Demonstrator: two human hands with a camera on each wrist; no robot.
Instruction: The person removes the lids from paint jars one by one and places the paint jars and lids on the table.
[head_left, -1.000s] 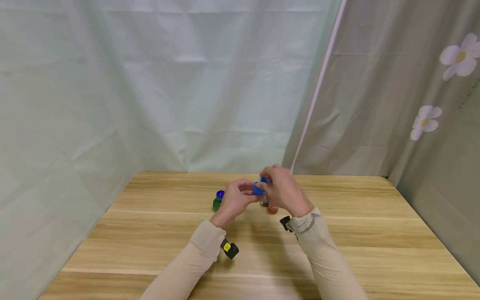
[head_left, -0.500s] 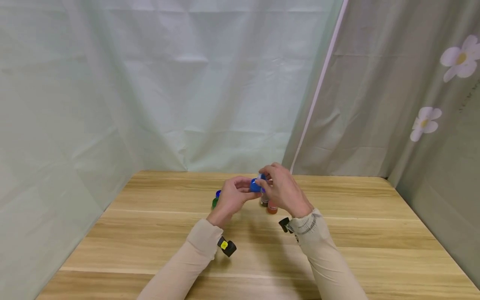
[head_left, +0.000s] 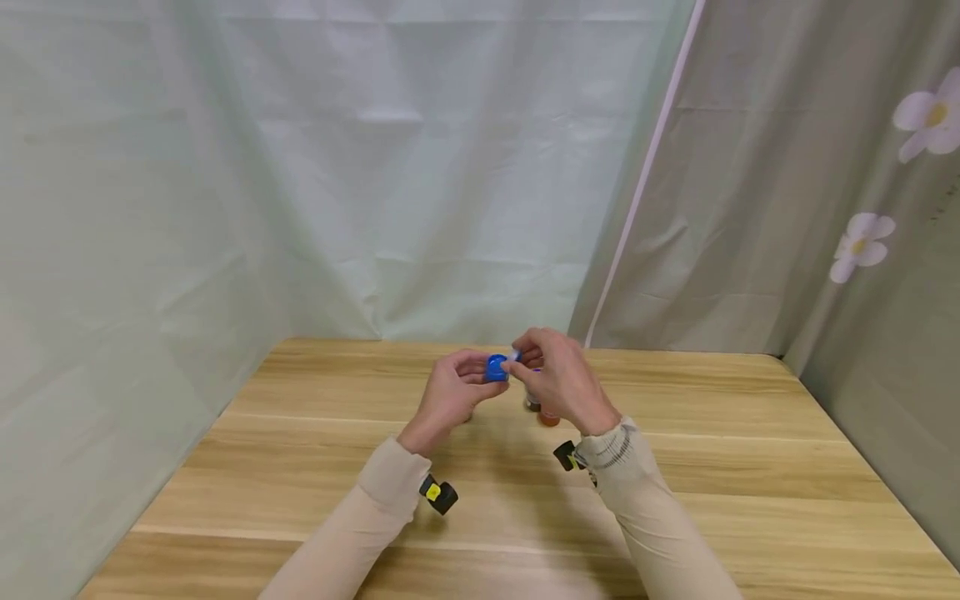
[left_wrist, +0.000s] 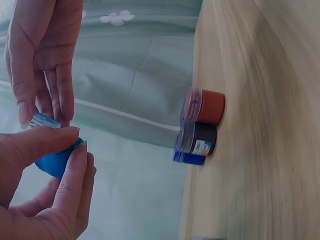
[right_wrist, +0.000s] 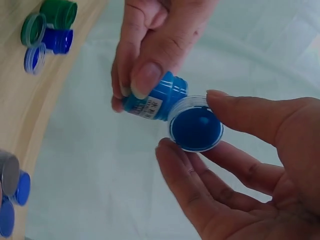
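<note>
My left hand (head_left: 450, 387) grips a small blue paint jar (right_wrist: 160, 97) with a white label, its open mouth showing in the head view. Beside it, my right hand (head_left: 562, 379) pinches the jar's round clear lid (right_wrist: 196, 130) between thumb and fingers. Blue paint coats the inside of that lid. In the right wrist view the lid overlaps the jar's rim; whether they touch I cannot tell. Both are held up above the wooden table (head_left: 480, 517).
In the left wrist view an orange jar (left_wrist: 212, 107), a black jar (left_wrist: 202, 140) and a blue jar (left_wrist: 192, 159) stand together. The right wrist view has a green jar (right_wrist: 61, 14) and a dark blue jar (right_wrist: 59, 41), with lids beside them. Curtains (head_left: 420, 167) hang behind.
My left hand has shifted left with the blue jar, turning its mouth more toward the head camera. The right hand stays nearly in place with the lid, and the gap between them looks wider.
</note>
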